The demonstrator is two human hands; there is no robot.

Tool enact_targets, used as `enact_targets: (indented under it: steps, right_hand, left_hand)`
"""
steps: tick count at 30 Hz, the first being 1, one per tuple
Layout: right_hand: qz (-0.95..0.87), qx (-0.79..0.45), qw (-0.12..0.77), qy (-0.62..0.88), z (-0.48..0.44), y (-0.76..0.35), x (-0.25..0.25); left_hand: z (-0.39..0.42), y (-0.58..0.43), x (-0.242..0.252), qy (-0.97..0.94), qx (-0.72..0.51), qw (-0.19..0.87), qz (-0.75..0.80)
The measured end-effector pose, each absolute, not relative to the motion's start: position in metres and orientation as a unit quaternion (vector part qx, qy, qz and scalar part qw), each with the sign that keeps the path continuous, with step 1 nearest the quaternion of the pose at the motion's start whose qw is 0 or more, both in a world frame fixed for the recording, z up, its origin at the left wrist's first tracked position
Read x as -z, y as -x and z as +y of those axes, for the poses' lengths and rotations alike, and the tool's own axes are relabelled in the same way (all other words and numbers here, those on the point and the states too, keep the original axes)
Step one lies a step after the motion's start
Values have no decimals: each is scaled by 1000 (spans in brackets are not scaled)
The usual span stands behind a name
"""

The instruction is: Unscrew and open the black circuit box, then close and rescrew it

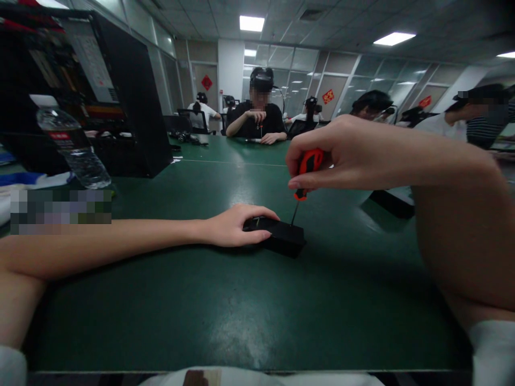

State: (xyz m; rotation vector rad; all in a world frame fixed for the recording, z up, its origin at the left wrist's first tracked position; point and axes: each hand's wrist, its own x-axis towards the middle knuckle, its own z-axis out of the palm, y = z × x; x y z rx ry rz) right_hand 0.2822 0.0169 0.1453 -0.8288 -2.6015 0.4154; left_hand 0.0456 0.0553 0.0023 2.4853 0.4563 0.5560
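A small black box-shaped device (285, 236) lies on the green tabletop in front of me. My left hand (241, 225) grips its left end, thumb on the near side and fingers over the far side. An orange-and-black screwdriver (309, 163) stands almost upright, leaning slightly right. Its handle is pinched between the thumb and fingers of my right hand (325, 155). The thin shaft comes down to the top of the device near its right end. Whether the tip sits in a screw is too small to make out.
On the green table (225, 300), a plastic water bottle (76, 145) leans at the left beside an open black computer case (124, 91). A black object (392, 203) lies beyond my right forearm. A person (261, 115) sits across the table; other people sit farther back and right.
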Motion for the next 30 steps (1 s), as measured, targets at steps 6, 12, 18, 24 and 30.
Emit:
enact_targets:
  steps: [6, 12, 18, 24, 30]
  right_hand:
    - [-925, -123, 185, 307, 15, -279, -145]
    - [-931, -52, 173, 316, 18, -282, -144]
    - [-914, 29, 126, 384, 14, -290, -151]
    - [-912, 94, 27, 398, 6, -297, -160]
    - [-942, 43, -11, 332, 5, -305, -163]
  left_hand:
    - [56, -45, -1, -925, -205, 274, 166]
    - [56, -45, -1, -925, -204, 272, 166]
    - [57, -45, 0, -928, -200, 268, 167]
    - [57, -44, 0, -927, -202, 268, 168]
    - [57, -44, 0, -928, -200, 266, 169]
